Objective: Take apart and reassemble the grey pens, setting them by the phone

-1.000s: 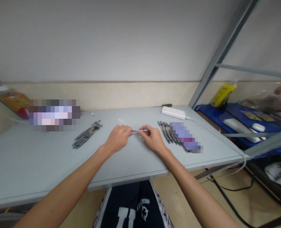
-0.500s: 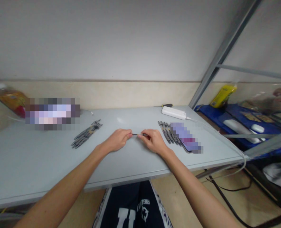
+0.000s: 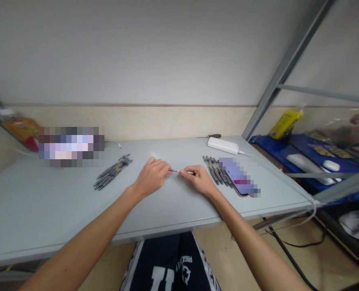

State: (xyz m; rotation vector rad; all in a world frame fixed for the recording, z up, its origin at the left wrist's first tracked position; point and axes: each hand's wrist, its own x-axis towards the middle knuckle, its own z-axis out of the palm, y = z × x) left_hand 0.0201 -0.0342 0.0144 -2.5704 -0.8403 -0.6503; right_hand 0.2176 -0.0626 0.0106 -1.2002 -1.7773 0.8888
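Above the middle of the desk (image 3: 167, 210), a thin dark pen (image 3: 175, 170) lies nearly level between my two hands. My left hand (image 3: 153, 176) is closed around its left end, with the fingers curled over. The thumb and fingers of my right hand (image 3: 199, 177) pinch the other end, and a dark piece shows past the thumb. Several grey-black pens (image 3: 112, 172) lie in a slanted bunch beyond my left hand. More pens (image 3: 215, 170) rest side by side to the right of my right hand, against a phone (image 3: 236, 176) with a blurred screen.
A white power strip (image 3: 222, 145) with a cable and a screwdriver (image 3: 214, 136) lie near the wall. At the left stand an orange bottle (image 3: 22, 127) and a pixelated object (image 3: 70, 146). Past the metal frame, a yellow packet (image 3: 286, 123) sits on a blue surface (image 3: 266, 144).
My left hand has turned so its back faces up more. More of the pen's right end now shows at my right hand. The view has shifted slightly.
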